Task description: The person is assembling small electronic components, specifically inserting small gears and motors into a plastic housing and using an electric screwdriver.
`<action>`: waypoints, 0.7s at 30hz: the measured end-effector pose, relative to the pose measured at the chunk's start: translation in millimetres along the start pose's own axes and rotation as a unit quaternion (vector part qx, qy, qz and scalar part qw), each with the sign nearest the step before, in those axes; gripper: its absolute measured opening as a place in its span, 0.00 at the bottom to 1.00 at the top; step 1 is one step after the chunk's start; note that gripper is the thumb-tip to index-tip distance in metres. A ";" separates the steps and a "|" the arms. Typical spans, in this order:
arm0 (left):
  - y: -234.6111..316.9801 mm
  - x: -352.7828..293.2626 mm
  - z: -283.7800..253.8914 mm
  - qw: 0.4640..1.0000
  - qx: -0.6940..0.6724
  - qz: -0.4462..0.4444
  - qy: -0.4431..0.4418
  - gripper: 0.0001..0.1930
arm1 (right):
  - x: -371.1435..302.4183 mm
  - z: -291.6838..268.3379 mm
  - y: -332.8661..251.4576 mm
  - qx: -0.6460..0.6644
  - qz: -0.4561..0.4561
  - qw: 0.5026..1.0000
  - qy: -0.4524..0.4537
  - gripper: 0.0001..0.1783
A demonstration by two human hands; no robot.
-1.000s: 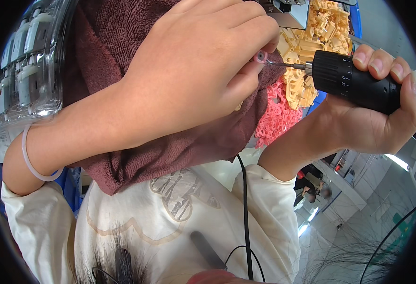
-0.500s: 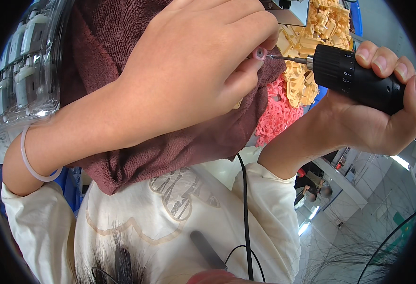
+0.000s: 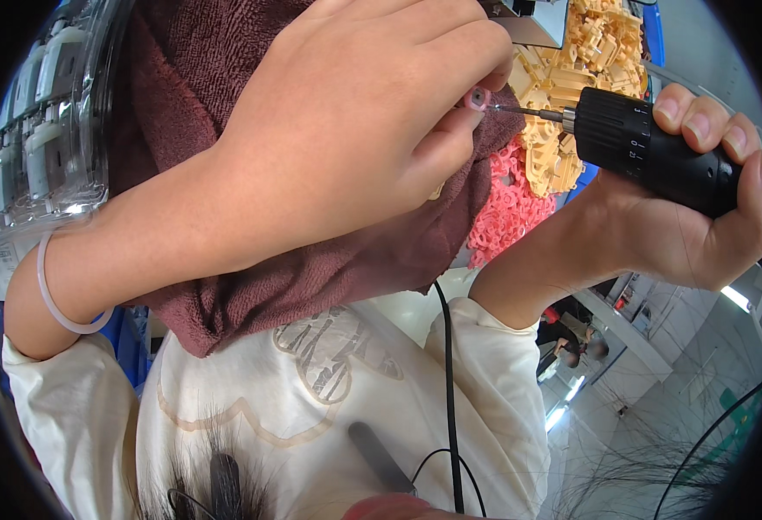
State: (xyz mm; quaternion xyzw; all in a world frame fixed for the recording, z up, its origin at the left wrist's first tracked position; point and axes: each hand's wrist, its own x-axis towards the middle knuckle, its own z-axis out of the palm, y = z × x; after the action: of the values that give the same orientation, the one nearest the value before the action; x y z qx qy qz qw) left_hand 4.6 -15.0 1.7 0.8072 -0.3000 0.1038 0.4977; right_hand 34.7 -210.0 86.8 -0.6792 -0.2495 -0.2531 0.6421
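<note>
Near the maroon terry-cloth towel's (image 3: pixel 186 108) right edge, the left hand (image 3: pixel 372 104) pinched a small round pink piece (image 3: pixel 477 98) with a dark centre; the thin metal bit (image 3: pixel 528 111) of the black cylindrical screwdriver (image 3: pixel 649 149), gripped by the right hand (image 3: pixel 688 238), pointed at it, touching or just apart. This seemed the screw-driving step, whose next move called for steady alignment.

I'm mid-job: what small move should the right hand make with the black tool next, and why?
Probably nudge the black tool with the right hand to line its thin bit up with the dark centre of the pink part: the left hand pinches that part, and the tip points at it, close by, though contact is unclear.
</note>
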 end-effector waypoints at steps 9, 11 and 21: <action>-1.3 -1.7 -1.2 1.000 -0.007 -0.011 -0.019 0.11 | -1.7 4.8 1.2 0.018 0.004 1.000 0.011 0.09; -1.3 -1.8 -1.7 1.000 -0.007 -0.015 -0.022 0.11 | -2.2 8.6 1.5 0.027 0.006 0.999 0.017 0.10; -8.9 -4.4 -7.7 0.999 -0.012 -0.032 -0.034 0.11 | -6.1 10.7 -8.8 -0.018 0.010 1.000 -0.007 0.11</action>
State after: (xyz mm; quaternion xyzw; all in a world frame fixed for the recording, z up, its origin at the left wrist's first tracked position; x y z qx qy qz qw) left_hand 7.3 -3.8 -3.1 0.8136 -0.2918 0.0564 0.4998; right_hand 24.5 -198.9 88.8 -0.6946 -0.2429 -0.2463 0.6308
